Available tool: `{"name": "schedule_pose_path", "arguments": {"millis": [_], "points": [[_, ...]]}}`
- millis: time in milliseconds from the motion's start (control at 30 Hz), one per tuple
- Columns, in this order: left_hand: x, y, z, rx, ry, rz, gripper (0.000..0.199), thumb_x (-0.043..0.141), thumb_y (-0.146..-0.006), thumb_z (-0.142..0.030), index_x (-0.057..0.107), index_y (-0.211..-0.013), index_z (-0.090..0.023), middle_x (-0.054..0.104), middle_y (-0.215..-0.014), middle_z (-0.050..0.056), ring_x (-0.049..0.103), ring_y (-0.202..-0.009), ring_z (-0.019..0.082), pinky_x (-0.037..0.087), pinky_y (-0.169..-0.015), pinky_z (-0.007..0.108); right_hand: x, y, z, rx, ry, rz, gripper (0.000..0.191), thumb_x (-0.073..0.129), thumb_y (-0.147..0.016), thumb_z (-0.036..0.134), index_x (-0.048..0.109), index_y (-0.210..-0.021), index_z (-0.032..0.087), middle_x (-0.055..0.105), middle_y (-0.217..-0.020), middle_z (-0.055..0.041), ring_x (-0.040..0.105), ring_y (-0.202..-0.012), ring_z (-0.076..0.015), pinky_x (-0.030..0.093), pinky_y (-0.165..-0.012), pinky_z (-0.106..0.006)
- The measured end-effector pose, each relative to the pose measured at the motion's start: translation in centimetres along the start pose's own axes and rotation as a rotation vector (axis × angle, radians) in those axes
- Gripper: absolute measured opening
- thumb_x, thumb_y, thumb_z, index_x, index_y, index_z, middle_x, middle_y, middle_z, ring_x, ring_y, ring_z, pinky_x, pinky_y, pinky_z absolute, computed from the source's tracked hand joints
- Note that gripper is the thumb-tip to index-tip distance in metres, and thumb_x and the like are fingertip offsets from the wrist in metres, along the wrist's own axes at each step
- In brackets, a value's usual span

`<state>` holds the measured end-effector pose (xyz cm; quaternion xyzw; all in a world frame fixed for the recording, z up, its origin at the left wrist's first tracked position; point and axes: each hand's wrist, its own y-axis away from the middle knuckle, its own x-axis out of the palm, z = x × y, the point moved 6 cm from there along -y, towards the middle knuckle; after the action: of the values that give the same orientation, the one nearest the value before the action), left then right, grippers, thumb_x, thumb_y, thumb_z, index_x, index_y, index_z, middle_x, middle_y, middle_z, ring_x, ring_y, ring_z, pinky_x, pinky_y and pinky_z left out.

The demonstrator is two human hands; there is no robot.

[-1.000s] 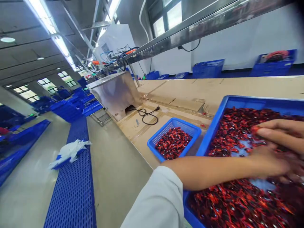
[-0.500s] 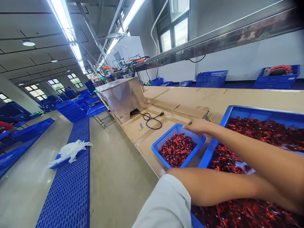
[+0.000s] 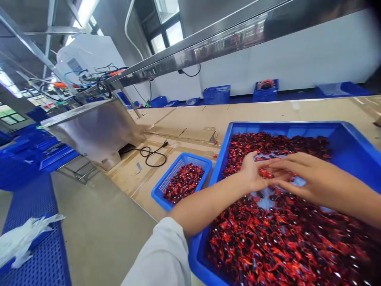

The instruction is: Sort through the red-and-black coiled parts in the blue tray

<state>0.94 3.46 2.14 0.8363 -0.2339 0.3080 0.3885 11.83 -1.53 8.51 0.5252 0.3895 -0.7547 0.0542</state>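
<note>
From where I sit, the head view puts both of my hands over the large blue tray (image 3: 351, 155), close together and just above its contents. My left hand (image 3: 253, 174) reaches in from the white sleeve (image 3: 162, 254), palm turned upward, thumb raised. My right hand (image 3: 303, 174) comes from the opposite side, fingers bent toward that palm so that the two touch or very nearly do. A few red pieces (image 3: 266, 172) show between them; I cannot tell which hand bears their weight, nor whether either grip is closed on them.

Below and around my hands, a heap of shiny red and dark pieces (image 3: 262, 238) covers most of the tray floor, with pale patches of the bottom showing right beneath the fingers. To the left of my left hand, just beside the tray, the small blue basket (image 3: 196, 161) holds more of the same pieces, next to my forearm. Farther left and beyond the basket, a black cable (image 3: 164, 144) lies looped on the table (image 3: 184, 115), near a metal housing (image 3: 98, 127). Well past my hands, a metal beam (image 3: 214, 49) crosses above the table, and blue crates (image 3: 216, 94) stand near the wall.
</note>
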Motion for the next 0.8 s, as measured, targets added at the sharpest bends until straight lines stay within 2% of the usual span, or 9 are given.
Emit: {"name": "schedule_pose_path", "arguments": {"millis": [100, 200, 300, 400, 500, 567, 667, 733, 800], "points": [[0.3, 0.9, -0.4, -0.006, 0.04, 0.01, 0.061, 0.022, -0.106, -0.053, 0.066, -0.093, -0.013, 0.058, -0.075, 0.009, 0.062, -0.062, 0.021, 0.051, -0.055, 0.03, 0.8, 1.3, 0.0, 0.019, -0.056, -0.013, 0.046, 0.067, -0.1, 0.043, 0.066, -0.143, 0.024, 0.075, -0.12, -0.0132, 0.07, -0.106, -0.0314, 0.056, -0.093, -0.048], [0.4, 1.3, -0.1, -0.018, 0.0, -0.015, 0.059, 0.024, -0.104, -0.057, 0.065, -0.093, -0.015, 0.057, -0.075, 0.008, 0.062, -0.062, 0.023, 0.045, -0.049, 0.028, 1.8, 1.8, -0.3, 0.136, -0.108, -0.007, 0.052, 0.069, -0.099, 0.045, 0.063, -0.146, 0.027, 0.077, -0.112, -0.0108, 0.067, -0.098, -0.0323, 0.055, -0.086, -0.048], [0.6, 1.1, 0.0, 0.012, -0.002, 0.017, 0.051, 0.036, -0.099, -0.053, 0.068, -0.102, -0.013, 0.056, -0.075, 0.007, 0.057, -0.059, 0.021, 0.035, -0.043, 0.025, 2.5, 2.0, -0.5, 0.224, -0.174, -0.033, 0.043, 0.07, -0.097, 0.049, 0.072, -0.133, 0.027, 0.078, -0.102, -0.009, 0.066, -0.093, -0.0315, 0.055, -0.079, -0.044], [0.9, 0.9, 0.0, 0.041, 0.015, 0.083, 0.039, 0.052, -0.083, -0.032, 0.071, -0.11, -0.011, 0.06, -0.079, 0.009, 0.057, -0.061, 0.019, 0.034, -0.045, 0.024, 2.2, 1.9, -0.6, 0.274, -0.213, -0.102, 0.028, 0.067, -0.098, 0.046, 0.079, -0.114, 0.027, 0.078, -0.099, -0.0083, 0.067, -0.094, -0.0306, 0.055, -0.079, -0.044], [1.2, 0.9, -0.3, 0.092, -0.016, 0.137, 0.053, 0.056, -0.062, -0.014, 0.073, -0.112, -0.011, 0.069, -0.087, 0.01, 0.062, -0.069, 0.019, 0.051, -0.063, 0.028, 1.0, 1.6, -0.9, 0.284, -0.234, -0.168, 0.022, 0.064, -0.099, 0.039, 0.078, -0.111, 0.028, 0.08, -0.103, -0.0063, 0.069, -0.092, -0.0287, 0.056, -0.083, -0.045], [1.6, 1.1, -0.5, 0.122, -0.056, 0.169, 0.06, 0.057, -0.057, -0.006, 0.073, -0.115, -0.011, 0.072, -0.091, 0.009, 0.066, -0.074, 0.016, 0.055, -0.083, 0.03, 0.0, 1.7, -1.5, 0.297, -0.241, -0.208, 0.022, 0.063, -0.1, 0.036, 0.077, -0.114, 0.029, 0.081, -0.107, -0.0051, 0.071, -0.096, -0.0285, 0.057, -0.087, -0.046], [2.3, 1.6, -0.8, 0.153, -0.15, 0.229, 0.059, 0.063, -0.068, 0.001, 0.074, -0.125, -0.01, 0.073, -0.094, 0.008, 0.071, -0.087, 0.015, 0.053, -0.102, 0.031, -1.0, 2.3, -2.8, 0.361, -0.251, -0.232, 0.028, 0.063, -0.098, 0.037, 0.075, -0.123, 0.029, 0.081, -0.116, -0.0049, 0.075, -0.104, -0.0289, 0.06, -0.091, -0.046], [2.6, 1.9, -1.0, 0.193, -0.212, 0.255, 0.053, 0.07, -0.078, -0.002, 0.073, -0.13, -0.011, 0.074, -0.097, 0.008, 0.073, -0.093, 0.015, 0.053, -0.106, 0.033, -1.3, 2.6, -3.5, 0.414, -0.27, -0.224, 0.032, 0.065, -0.097, 0.039, 0.073, -0.125, 0.028, 0.081, -0.116, -0.0058, 0.077, -0.1, -0.0284, 0.063, -0.087, -0.044], [2.6, 2.1, -1.1, 0.255, -0.257, 0.239, 0.049, 0.079, -0.081, -0.007, 0.075, -0.13, -0.012, 0.075, -0.104, 0.008, 0.074, -0.095, 0.016, 0.055, -0.105, 0.033, -1.6, 2.8, -3.7, 0.421, -0.277, -0.229, 0.031, 0.066, -0.097, 0.04, 0.074, -0.123, 0.027, 0.081, -0.113, -0.0067, 0.078, -0.097, -0.0282, 0.064, -0.086, -0.043]]}}
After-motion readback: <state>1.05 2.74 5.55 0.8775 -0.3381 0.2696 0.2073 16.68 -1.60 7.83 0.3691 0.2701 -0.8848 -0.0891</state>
